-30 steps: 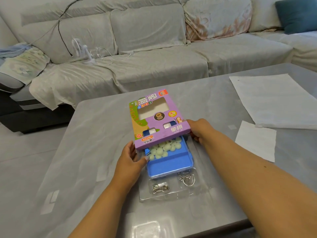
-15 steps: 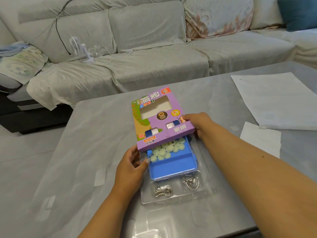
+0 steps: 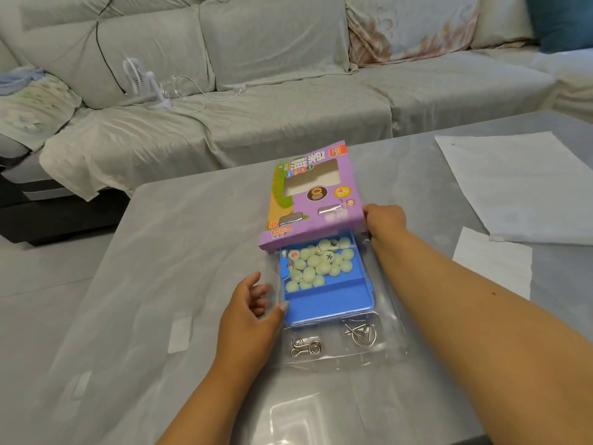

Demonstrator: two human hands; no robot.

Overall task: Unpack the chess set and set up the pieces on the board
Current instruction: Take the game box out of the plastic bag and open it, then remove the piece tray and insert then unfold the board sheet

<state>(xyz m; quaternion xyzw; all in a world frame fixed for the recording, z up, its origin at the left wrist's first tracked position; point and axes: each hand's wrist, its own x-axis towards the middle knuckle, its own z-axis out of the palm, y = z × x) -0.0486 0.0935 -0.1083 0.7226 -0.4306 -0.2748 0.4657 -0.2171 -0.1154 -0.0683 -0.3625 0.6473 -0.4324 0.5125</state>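
So my right hand (image 3: 383, 220) was pinching the near right corner of the purple box (image 3: 313, 200), which sat tilted over the far end of the blue tray (image 3: 330, 303). My left hand (image 3: 250, 311) had its fingers loosely spread, thumb touching the tray's left edge by the clear plastic insert (image 3: 390, 332). The pale round chess pieces (image 3: 321, 263) were piled in the tray's far compartment, half under the box. Two metal wire puzzles (image 3: 332, 340) lay in the insert just beside the tray, all on the grey table (image 3: 160, 252).
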